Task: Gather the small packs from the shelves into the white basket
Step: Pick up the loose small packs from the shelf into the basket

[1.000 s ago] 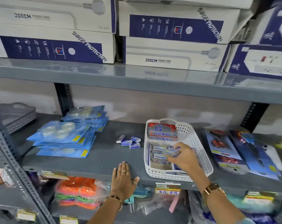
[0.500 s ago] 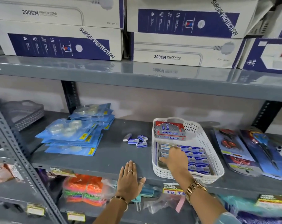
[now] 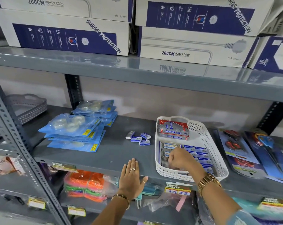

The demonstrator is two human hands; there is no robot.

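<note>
- Your left hand (image 3: 132, 177) lies flat, palm down, fingers straight and close together, thumb splayed out to the right.
- Rings sit on two of its fingers, and a thin bracelet circles the left wrist.
- Your right hand (image 3: 180, 159) is curled into a loose fist, knuckles up, fingertips tucked under and hidden.
- Your right forearm stretches forward from the lower right, a gold watch on the wrist.

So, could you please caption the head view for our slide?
Right hand arranging small packs in the white basket; left hand flat on shelf.
</note>
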